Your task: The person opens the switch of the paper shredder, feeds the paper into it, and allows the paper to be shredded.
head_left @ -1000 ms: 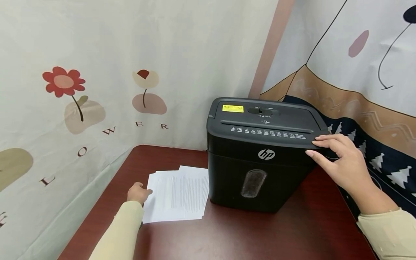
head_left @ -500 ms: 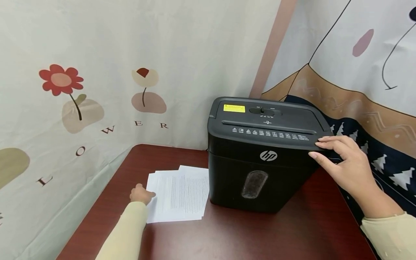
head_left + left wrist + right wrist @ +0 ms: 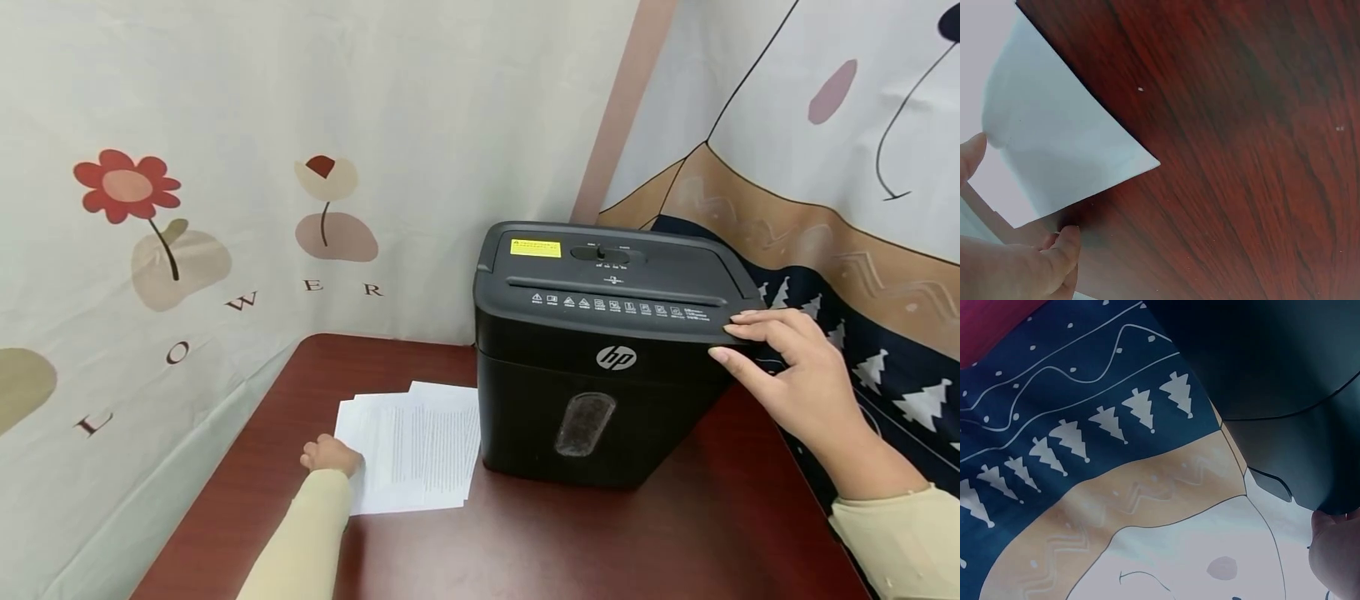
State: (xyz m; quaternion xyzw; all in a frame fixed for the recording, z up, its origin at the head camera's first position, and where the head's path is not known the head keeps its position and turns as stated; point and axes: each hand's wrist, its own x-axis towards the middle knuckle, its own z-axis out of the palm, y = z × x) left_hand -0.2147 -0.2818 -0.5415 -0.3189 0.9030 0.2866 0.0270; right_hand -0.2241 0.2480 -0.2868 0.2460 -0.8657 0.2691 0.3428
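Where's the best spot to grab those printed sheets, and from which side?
I'd pinch the printed sheets at their left edge, coming from the left, thumb on top: they're thin and lie low on the table, and the HP shredder stands close by their right side.

The papers point(image 3: 420, 450) lie on the table point(image 3: 570, 550), just left of the shredder point(image 3: 517, 408) (it stands there too). A cloth point(image 3: 450, 125) hangs behind both.

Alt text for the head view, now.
A black HP shredder stands on a reddish-brown table, a person's right hand touching its near right top corner. The left hand is at the left edge of printed sheets beside the shredder; a patterned cloth hangs behind.
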